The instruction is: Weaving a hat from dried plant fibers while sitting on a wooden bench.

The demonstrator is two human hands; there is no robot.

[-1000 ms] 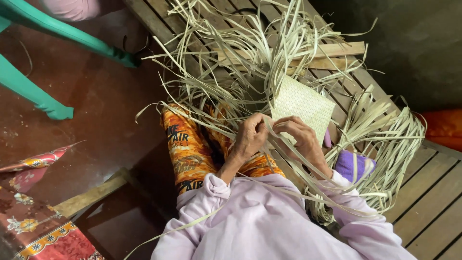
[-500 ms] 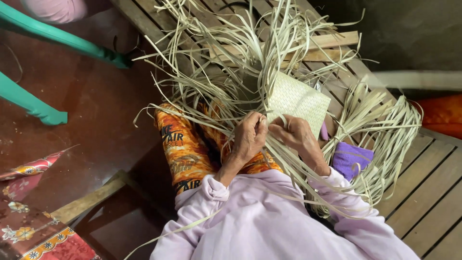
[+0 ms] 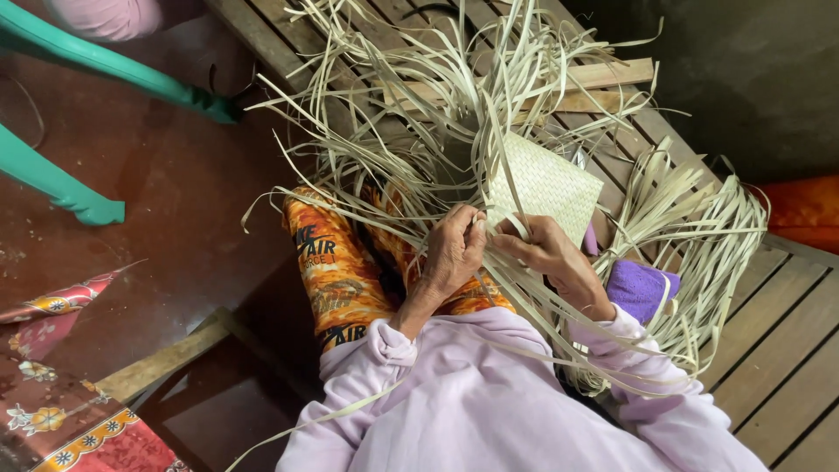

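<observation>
Just below the woven panel point(image 3: 546, 183), at its lower left corner, both hands are working almost against each other. The left hand point(image 3: 453, 249) is curling its fingers around a few pale leaf strips point(image 3: 489, 166) that are running up and away from the panel's edge; it is gripping them closed. The right hand point(image 3: 546, 253) is lying on the other side of the same corner, its fingers point(image 3: 516, 229) pinching a strip right at the panel's border, so the two hands are nearly touching there. The panel is a flat, pale square, lying tilted, with one corner pointing down toward the hands and its body spreading up and to the right from them. So the right hand is sitting nearer to the panel's body, and the left hand nearer to the free strips.

Under the panel, the person's lap in orange patterned cloth point(image 3: 336, 262) is showing, and a purple cloth point(image 3: 642, 287) is lying to the lower right of the panel. Beyond the panel, many loose strips are spreading over the wooden slat platform point(image 3: 786, 350). Far to the left of the panel, green chair legs point(image 3: 79, 205) are standing on the dark floor.
</observation>
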